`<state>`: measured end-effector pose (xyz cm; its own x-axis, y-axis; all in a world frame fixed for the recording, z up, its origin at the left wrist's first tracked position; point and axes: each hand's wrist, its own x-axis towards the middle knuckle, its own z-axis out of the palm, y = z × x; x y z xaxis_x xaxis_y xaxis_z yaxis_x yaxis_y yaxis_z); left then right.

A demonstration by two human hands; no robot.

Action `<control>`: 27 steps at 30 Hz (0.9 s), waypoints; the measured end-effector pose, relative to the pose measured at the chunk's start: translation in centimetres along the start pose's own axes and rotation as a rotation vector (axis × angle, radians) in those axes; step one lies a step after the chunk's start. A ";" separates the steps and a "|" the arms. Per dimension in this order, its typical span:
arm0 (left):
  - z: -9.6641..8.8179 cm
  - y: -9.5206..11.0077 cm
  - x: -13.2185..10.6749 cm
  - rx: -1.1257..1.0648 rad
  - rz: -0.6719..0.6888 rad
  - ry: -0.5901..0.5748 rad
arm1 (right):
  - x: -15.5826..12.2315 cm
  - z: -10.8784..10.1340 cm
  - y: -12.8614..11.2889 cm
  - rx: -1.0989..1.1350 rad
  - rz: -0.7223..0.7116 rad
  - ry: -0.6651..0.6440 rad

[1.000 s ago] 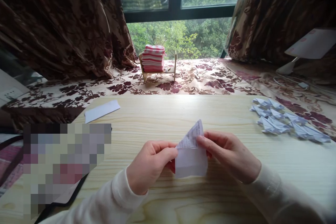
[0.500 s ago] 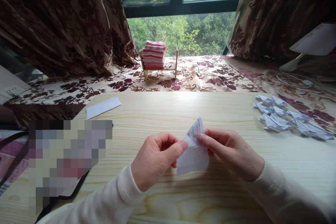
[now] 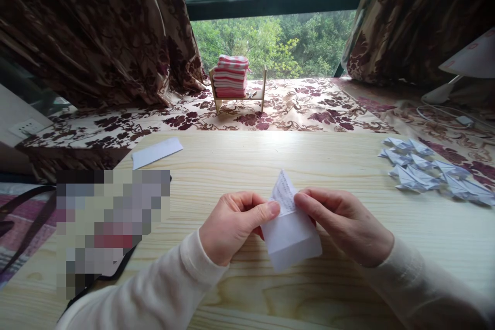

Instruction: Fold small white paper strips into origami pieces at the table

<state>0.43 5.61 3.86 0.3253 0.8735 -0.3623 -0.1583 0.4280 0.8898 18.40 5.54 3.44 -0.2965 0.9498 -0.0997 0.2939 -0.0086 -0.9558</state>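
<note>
Between my two hands is a sheet of white paper (image 3: 293, 241), its upper part folded into a point with print or writing on it. My left hand (image 3: 240, 224) pinches the paper's left edge, thumb on top. My right hand (image 3: 344, 221) grips the opposite edge near the fold, also with the thumb uppermost. The lower part of the sheet hangs toward me and shows a crease across it. My other fingertips are partly hidden behind the paper.
Several folded paper pieces (image 3: 425, 167) lie at the table's right. A white paper strip (image 3: 157, 152) rests at the back left, behind a blurred-out item (image 3: 116, 227). Beyond the wooden table (image 3: 232, 152), a small rack (image 3: 264, 87) holds folded striped cloths (image 3: 231, 77). A lamp (image 3: 469, 56) stands far right.
The paper has turned in my hands; its point now leans more to the left and its lower part shows more fully. Both hands keep their pinch. The whole view has shifted slightly.
</note>
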 end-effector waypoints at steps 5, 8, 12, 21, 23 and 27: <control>-0.2 0.0 0.0 -0.001 -0.018 0.014 | -0.2 -0.5 -0.4 -0.044 -0.026 -0.016; -0.2 0.0 0.0 -0.019 -0.027 0.027 | -0.4 -0.8 -0.6 -0.013 -0.039 -0.032; -0.3 0.0 0.1 -0.006 -0.015 0.016 | -0.3 -0.7 -0.6 0.067 -0.020 -0.012; 0.1 0.1 -0.2 0.133 0.072 0.015 | 0.0 0.4 -0.3 0.187 0.001 -0.066; 0.2 0.1 -0.2 0.148 0.084 0.018 | -0.1 0.6 -0.3 0.186 0.004 -0.086; 0.5 0.0 -0.2 0.172 0.131 0.051 | -0.3 0.7 -0.1 0.167 0.019 -0.094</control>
<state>0.80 5.35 4.09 0.2639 0.9316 -0.2500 -0.0336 0.2678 0.9629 17.79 5.01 3.40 -0.3786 0.9156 -0.1357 0.1475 -0.0850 -0.9854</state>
